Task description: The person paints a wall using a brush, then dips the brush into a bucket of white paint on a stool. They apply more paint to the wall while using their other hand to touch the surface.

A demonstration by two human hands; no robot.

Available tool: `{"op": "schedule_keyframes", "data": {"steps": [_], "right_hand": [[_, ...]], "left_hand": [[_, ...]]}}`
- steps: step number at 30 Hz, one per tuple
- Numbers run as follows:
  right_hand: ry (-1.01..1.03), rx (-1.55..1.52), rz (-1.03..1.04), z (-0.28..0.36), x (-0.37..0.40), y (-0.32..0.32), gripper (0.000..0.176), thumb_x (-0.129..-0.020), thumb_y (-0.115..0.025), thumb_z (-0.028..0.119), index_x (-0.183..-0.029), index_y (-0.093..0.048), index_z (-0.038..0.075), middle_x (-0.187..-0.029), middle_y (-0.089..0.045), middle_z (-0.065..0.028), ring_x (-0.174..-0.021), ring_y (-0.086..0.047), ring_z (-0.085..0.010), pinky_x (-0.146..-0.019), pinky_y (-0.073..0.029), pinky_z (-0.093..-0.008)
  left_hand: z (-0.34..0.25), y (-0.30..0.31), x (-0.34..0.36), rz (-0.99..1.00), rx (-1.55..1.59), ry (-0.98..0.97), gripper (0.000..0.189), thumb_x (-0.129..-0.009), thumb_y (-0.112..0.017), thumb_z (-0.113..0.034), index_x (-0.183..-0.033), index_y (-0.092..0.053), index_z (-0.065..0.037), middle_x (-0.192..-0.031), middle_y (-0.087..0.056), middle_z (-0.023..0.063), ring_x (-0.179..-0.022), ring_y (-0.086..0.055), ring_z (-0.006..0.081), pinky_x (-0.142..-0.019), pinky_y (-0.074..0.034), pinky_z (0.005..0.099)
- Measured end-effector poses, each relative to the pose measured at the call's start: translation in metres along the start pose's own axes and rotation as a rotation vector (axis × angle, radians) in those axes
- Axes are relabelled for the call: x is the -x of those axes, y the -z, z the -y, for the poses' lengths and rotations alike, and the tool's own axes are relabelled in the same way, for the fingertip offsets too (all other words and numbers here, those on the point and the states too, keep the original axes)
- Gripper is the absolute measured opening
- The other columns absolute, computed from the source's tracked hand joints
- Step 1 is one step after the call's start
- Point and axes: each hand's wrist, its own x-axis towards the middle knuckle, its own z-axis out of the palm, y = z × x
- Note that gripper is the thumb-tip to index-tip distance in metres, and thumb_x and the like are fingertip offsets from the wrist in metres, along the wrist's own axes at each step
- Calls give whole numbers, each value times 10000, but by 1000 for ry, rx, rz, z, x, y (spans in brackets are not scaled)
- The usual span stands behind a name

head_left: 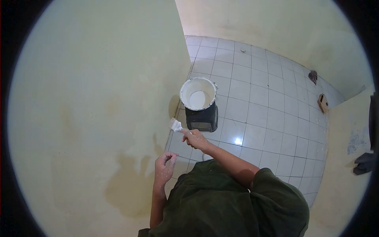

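My right hand is wrapped round the handle of a paintbrush whose bristles are coated white and point toward the wall at the left. Just beyond the brush stands a paint bucket with white paint in its bottom and drips along its rim. It rests on a dark stool-like stand. My left hand is held near the wall, fingers bent and thumb apart from them, with nothing in it. Both hands carry white paint specks.
A pale yellow wall rises close on my left. White tiles cover the floor. By the far right wall lie a dark crumpled thing and a small tan box-like container. Dark objects hang at the right wall.
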Motion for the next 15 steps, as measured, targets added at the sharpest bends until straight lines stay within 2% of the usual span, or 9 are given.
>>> {"op": "schedule_keyframes", "data": {"steps": [5,8,15], "right_hand": [[-41,-33,-5,-15,-7,-5,632,-1017,-489,567,-828,-710,6,-592,-542,-36,-528,-512,-143,-504,-423,-337],[-65,-56,-2,-11,2,-6,578,-1027,-534,546,-857,-669,10,-547,-440,37,-470,-388,-79,-431,-297,-280],[-150,-48,-17,-16,10,-8,586,-1033,-528,538,-875,-682,-5,-551,-435,33,-465,-374,-81,-432,-287,-281]], "left_hand": [[17,3,0,30,8,72,120,-1045,-572,-107,-1048,-603,9,-1052,-702,114,-1028,-678,187,-970,-517,344],[21,6,-1,39,39,66,123,-1057,-545,-113,-1039,-582,3,-1039,-688,112,-1033,-678,194,-966,-514,345],[9,24,-21,90,-37,45,131,-1052,-546,-110,-1052,-584,15,-1029,-698,128,-1025,-685,202,-956,-524,346]]}}
